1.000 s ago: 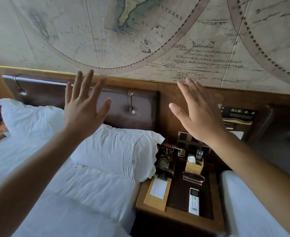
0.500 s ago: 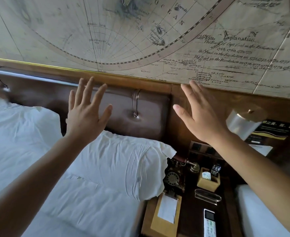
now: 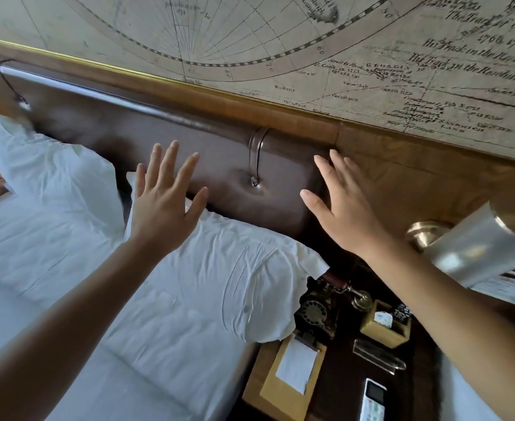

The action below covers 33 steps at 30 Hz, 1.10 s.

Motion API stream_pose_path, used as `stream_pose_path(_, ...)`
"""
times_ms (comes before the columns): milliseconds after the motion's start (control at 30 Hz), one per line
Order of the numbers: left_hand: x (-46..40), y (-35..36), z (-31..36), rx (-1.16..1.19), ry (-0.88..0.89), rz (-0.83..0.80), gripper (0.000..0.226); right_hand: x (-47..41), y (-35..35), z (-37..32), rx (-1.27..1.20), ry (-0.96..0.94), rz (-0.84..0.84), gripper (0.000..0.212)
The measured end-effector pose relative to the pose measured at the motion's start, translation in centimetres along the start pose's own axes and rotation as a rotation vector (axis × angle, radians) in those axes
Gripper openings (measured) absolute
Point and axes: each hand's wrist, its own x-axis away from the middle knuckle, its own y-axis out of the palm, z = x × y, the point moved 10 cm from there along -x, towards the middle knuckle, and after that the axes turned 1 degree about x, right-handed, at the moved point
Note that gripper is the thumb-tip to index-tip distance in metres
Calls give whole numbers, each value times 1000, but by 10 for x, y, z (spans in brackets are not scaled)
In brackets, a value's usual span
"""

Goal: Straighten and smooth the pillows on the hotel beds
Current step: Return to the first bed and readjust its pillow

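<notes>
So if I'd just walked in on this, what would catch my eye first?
Probably the two bare hands, the left hand and right hand, raised with fingers spread and holding nothing, over the head of the bed. Beneath the left one lies a rumpled white pillow against the brown padded headboard. Above, a huge antique map fills the wall, and an old-style dial telephone sits on the nightstand at lower right.

Two pillows are lying side by side at the head of the bed (image 3: 52,299), the near pillow (image 3: 235,284) to the right of the far pillow (image 3: 52,177), both against the headboard (image 3: 219,153). The map (image 3: 280,41) is hanging above the headboard. Right of the bed, the desk (image 3: 338,399) is carrying a telephone (image 3: 317,311), a notepad (image 3: 297,367), a small box (image 3: 383,326) and a remote (image 3: 373,401). The left hand (image 3: 165,208) is hovering over the near pillow; the right hand (image 3: 341,214) is hovering above the telephone.
</notes>
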Motion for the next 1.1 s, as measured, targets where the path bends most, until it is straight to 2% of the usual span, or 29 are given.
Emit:
stream_pose_path(133,11,34,-2,-71,-50,-53,64,-2,41,38,123,33,-70,71)
stream_pose_path(267,29,81,-13,-68,-126,-140,65,5,87,67,139,69,-178,72)
stream_pose_path(400,36,149,-35,9,-200,-285,69,10,138,86,128,120,-264,73)
stream_pose_path(533,32,227,-51,-15,-238,-452,75,9,196,105,113,184,-346,75)
stream_pose_path(600,28,261,-55,-34,-195,-508,73,6,224,112,110,199,-367,75)
stream_pose_path(767,20,335,-52,0,69,-617,66,1,275,114,95,215,-339,73)
stream_pose_path(867,23,366,-52,18,170,-703,74,6,300,119,68,264,-400,70)
stream_pose_path(933,20,373,-53,22,210,-690,74,7,312,127,32,322,-489,81)
stream_pose_path(1033,14,374,-55,70,249,-625,72,6,322,133,14,377,-644,110)
stream_pose_path(1100,9,372,-64,145,240,-606,71,7,324,129,39,372,-683,113)
